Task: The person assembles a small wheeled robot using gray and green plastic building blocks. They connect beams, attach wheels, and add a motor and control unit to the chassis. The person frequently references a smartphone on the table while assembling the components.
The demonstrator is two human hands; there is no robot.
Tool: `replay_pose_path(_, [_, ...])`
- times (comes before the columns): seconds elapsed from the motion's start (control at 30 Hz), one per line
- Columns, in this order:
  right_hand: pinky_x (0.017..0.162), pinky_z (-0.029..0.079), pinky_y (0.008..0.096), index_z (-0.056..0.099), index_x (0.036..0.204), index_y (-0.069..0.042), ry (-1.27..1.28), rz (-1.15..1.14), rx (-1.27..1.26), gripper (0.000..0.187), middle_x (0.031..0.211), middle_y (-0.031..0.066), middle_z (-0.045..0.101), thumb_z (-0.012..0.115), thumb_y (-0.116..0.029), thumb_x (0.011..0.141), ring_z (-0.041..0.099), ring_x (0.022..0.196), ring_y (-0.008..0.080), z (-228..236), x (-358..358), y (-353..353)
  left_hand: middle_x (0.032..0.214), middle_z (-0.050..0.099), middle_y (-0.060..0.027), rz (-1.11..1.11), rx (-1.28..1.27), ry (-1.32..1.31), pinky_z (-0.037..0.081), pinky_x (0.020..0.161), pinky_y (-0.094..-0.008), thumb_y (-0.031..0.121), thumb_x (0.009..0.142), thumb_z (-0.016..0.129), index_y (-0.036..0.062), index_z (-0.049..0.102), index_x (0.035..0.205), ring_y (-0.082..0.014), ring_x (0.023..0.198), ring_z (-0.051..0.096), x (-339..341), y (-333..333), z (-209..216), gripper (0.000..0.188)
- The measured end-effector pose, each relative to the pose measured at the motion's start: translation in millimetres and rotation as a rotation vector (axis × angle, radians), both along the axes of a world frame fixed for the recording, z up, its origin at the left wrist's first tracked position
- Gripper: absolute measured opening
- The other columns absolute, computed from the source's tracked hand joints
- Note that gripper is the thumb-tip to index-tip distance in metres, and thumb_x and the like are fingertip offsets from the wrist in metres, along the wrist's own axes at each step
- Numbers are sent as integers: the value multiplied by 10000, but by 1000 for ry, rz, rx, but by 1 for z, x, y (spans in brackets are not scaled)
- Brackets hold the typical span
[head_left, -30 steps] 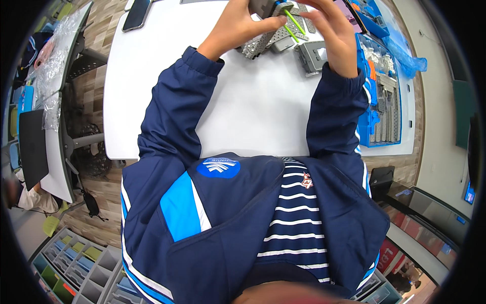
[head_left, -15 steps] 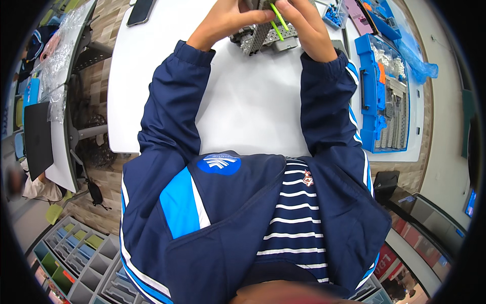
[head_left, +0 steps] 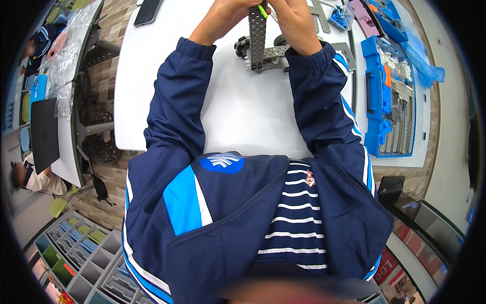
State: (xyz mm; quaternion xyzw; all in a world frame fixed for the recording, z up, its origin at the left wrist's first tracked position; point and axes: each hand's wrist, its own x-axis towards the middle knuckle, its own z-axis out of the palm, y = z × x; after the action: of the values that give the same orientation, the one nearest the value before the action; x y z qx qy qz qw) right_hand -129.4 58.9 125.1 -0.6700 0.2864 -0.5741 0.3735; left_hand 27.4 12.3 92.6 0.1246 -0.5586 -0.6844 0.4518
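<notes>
A grey construction model (head_left: pixel 257 44) of perforated plastic beams stands on the white table in front of me, with dark wheel-like parts at its side. One long beam rises toward the top edge of the view. My left hand (head_left: pixel 221 21) is closed at this beam's upper end, its fingertips partly cut off by the frame. From the other side my right hand (head_left: pixel 299 26) curls in at the same end, also partly out of view. A short bright green strip (head_left: pixel 262 11) shows between the two hands, against the beam.
Loose grey perforated beams (head_left: pixel 321 16) lie beyond my right hand, near a clear box of blue pegs (head_left: pixel 342 17). To the right stands an open blue parts case (head_left: pixel 373 96). A dark phone (head_left: pixel 148 12) rests at the far left of the white table (head_left: pixel 152 66).
The model has shifted and turned, so its long beam now stands upright in view. Less of the green shows, and my hands have moved slightly upward and closer together.
</notes>
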Motion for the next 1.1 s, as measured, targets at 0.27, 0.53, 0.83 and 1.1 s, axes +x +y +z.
replay_pose_path(0.27, [981,463,277,551,1397,36,6,-60,62,419,1256,113,645,503,-216,1066,587,1153,171,5,1,7,1145,620,-52,6,-16,4,499,891,-310,249,919,655,11,501,1350,-154,1020,609,-2,-1,1,516])
replay_pose_path(0.53, [1054,431,288,554,1416,18,2,-17,124,406,1326,120,636,520,-189,1069,578,1214,169,12,-5,1,1212,599,-53,-12,-88,-36,484,901,-285,263,961,649,0,491,1384,-129,1089,577,1,-5,2,522])
replay_pose_path(0.83, [1083,399,300,487,1459,27,-118,67,97,472,1355,112,592,547,-232,1069,535,1259,176,9,-8,0,1473,466,-139,-1,-256,-253,427,1102,-376,201,968,708,-5,310,1553,-241,1318,484,24,2,36,737])
replay_pose_path(1.1, [1158,329,361,387,1520,35,-1,35,99,573,1477,156,488,575,-225,1045,442,1376,242,9,-19,1,1396,534,-154,72,-345,-345,492,1035,-360,48,871,772,-34,374,1504,-219,1214,571,24,8,48,753])
